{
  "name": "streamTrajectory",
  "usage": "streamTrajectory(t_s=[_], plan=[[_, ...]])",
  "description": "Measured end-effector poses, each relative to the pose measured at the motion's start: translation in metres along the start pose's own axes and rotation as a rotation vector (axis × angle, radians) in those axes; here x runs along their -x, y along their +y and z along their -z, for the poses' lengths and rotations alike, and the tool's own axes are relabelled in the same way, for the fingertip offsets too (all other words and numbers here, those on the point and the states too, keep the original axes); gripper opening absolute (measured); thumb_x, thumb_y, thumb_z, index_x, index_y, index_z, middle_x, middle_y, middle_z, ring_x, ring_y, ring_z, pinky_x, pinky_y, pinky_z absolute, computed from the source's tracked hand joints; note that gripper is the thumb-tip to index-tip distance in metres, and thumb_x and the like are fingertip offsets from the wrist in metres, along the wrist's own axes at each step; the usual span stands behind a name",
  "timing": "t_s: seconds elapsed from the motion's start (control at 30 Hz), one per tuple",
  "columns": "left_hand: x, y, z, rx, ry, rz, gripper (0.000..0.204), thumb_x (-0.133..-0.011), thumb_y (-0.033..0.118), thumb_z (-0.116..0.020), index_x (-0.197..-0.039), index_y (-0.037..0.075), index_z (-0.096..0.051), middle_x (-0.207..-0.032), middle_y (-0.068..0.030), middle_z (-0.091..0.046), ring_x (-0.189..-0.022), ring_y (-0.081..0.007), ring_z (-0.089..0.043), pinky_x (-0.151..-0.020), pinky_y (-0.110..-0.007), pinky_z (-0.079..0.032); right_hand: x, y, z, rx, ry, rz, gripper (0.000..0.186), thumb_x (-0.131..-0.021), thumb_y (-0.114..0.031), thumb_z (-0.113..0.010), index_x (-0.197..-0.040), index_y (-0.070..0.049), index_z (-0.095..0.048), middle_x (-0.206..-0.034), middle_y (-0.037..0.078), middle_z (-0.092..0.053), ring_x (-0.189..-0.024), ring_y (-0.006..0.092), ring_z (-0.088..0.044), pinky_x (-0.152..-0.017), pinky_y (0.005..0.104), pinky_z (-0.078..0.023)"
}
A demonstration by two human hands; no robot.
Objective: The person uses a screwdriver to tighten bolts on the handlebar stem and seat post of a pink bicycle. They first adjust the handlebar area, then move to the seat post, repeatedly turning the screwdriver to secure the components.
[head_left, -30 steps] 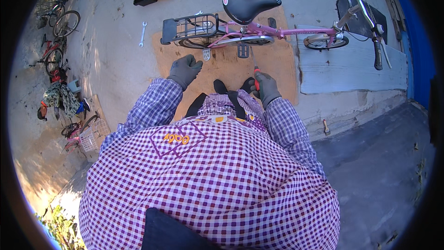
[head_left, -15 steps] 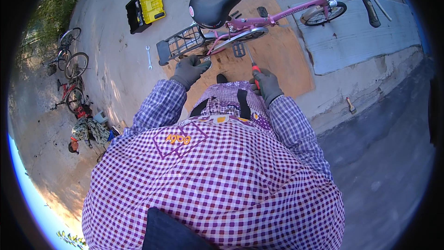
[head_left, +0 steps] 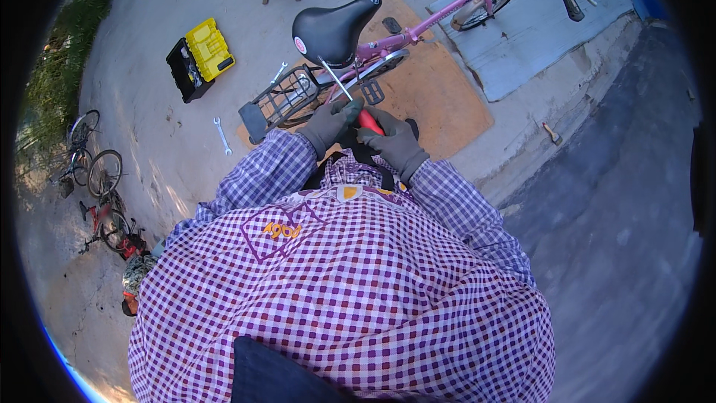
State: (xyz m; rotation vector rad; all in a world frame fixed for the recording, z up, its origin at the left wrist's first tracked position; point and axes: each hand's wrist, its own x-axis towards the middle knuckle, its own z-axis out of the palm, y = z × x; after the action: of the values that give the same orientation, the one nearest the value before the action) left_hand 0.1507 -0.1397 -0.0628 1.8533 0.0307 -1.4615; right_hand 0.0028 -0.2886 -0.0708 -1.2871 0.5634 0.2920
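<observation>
While the right hand [head_left: 399,143] clasps a screwdriver [head_left: 370,122], left hand's [head_left: 325,128] grip unclear, a bicycle [head_left: 385,45] and toolbox [head_left: 209,50] stand beyond.

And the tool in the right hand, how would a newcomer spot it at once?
Find the pink bicycle with the black saddle. Below the saddle in the picture, the gloved left hand and right hand meet at the red-handled tool. Its bright red handle and slim, straight metal shaft set it apart from the all-silver wrench left of the bicycle.
</observation>
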Motion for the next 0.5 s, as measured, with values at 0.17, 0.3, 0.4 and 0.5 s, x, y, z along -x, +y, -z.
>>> streamTrajectory(t_s=[0.17,0.3,0.4,0.5], plan=[[-0.005,-0.008,0.018,0.047,0.138,-0.284,0.045,-0.106,0.040,-0.059,-0.120,-0.001,-0.070,-0.109,-0.0120,-0.072,-0.097,-0.0222,-0.070,-0.089,-0.037,-0.060,-0.005,-0.014,-0.054,0.147,0.109,0.127,0.070,-0.095,-0.028,-0.073,-0.156,-0.007,-0.045,-0.139,0.024,-0.063,-0.124,0.0311,-0.065,-0.107,0.0377,-0.048],[-0.010,0.001,0.048,0.351,0.024,-0.326,0.036,-0.108,0.032,-0.057,-0.120,0.000,-0.069,-0.103,-0.0133,-0.071,-0.088,-0.0215,-0.069,-0.078,-0.035,-0.059,0.013,-0.002,-0.079,0.136,0.235,0.109,0.063,-0.096,-0.029,-0.071,-0.150,-0.004,-0.051,-0.135,0.023,-0.065,-0.121,0.0305,-0.067,-0.106,0.0366,-0.050],[-0.017,0.017,0.074,0.073,0.218,-0.339,0.034,-0.107,0.031,-0.059,-0.118,0.000,-0.069,-0.091,-0.0090,-0.069,-0.079,-0.0188,-0.067,-0.072,-0.034,-0.057,0.030,0.012,-0.089,0.086,0.306,0.071,0.052,-0.094,-0.025,-0.072,-0.140,-0.005,-0.059,-0.120,0.020,-0.070,-0.103,0.0275,-0.071,-0.089,0.0369,-0.057],[-0.034,0.039,0.095,-0.037,0.350,-0.419,0.029,-0.103,0.029,-0.067,-0.118,0.004,-0.070,-0.083,-0.0042,-0.067,-0.075,-0.0146,-0.064,-0.069,-0.031,-0.054,0.038,0.026,-0.093,0.043,0.284,-0.072,0.045,-0.094,-0.025,-0.071,-0.135,-0.006,-0.063,-0.117,0.019,-0.071,-0.100,0.0271,-0.072,-0.084,0.0373,-0.059]])
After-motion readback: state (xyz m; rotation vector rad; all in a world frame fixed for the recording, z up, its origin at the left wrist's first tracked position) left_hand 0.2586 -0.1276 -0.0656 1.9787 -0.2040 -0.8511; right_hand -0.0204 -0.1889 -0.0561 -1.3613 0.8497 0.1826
